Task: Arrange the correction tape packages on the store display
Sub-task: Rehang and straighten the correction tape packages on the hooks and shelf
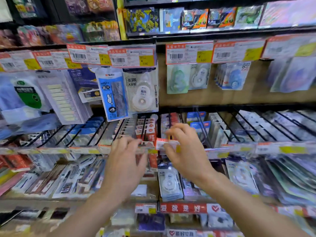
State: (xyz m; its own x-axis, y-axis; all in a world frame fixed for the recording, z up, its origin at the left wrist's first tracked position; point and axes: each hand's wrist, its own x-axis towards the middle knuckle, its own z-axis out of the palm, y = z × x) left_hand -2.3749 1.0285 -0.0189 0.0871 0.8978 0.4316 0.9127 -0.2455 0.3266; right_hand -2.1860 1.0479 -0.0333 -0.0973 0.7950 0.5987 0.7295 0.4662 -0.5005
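Store shelf (51, 150) with wire dividers held packages; right hand (186, 151) fingers pinched price tag (166, 144), left hand (126, 158) at 9 o'clock, fingers spread, empty.

Motion blur smears both hands (184, 151) and the price tag (166, 144) between them, so any grip is unclear.

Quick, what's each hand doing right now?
Left hand: open, fingers spread, holding nothing.
Right hand: pinching a small price tag on the shelf rail.

Both hands reach the wire rack (201, 127); the right hand (185, 151) pinches a price tag (166, 144), left hand (125, 161) spread.
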